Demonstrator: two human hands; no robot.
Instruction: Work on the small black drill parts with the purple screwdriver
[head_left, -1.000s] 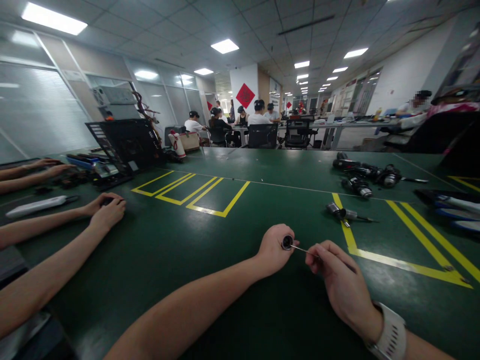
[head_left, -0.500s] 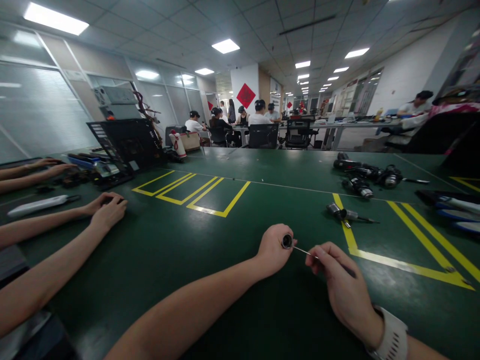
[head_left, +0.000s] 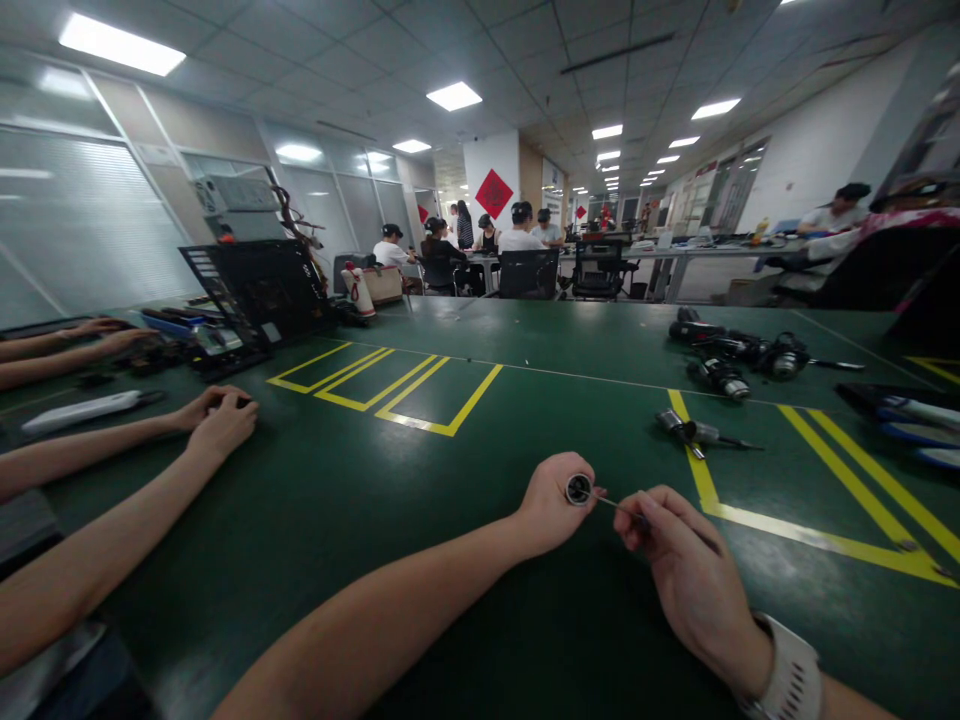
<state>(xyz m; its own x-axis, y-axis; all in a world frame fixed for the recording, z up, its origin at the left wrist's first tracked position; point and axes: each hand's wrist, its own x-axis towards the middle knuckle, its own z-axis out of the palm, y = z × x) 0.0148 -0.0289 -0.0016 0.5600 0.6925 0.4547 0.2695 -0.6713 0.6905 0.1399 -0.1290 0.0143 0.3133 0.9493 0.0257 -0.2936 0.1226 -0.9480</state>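
Note:
My left hand [head_left: 556, 508] is closed around a small metal cylinder [head_left: 578, 489]. Its round open end faces me, and the fingers hide the rest of its body. A thin metal rod [head_left: 611, 503] runs from my right hand [head_left: 679, 560] to the cylinder, its tip at or just inside the opening. Thumb and fingers of the right hand pinch this rod; whatever handle it has is hidden in the palm. Beyond my right hand, a metal part with a thin dark shaft [head_left: 705, 434] lies on the green table [head_left: 360, 510].
Several black and silver tool parts [head_left: 739, 350] lie at the far right, with blue-and-white items [head_left: 919, 425] by the right edge. Another person's hands [head_left: 225, 415] rest at the left, near a white pen-shaped tool [head_left: 82, 410]. A black panel [head_left: 262, 290] stands behind.
The cylinder's open end has turned more towards me. The rod's tip has shifted from beside the rim to the opening. Both hands stay nearly in place.

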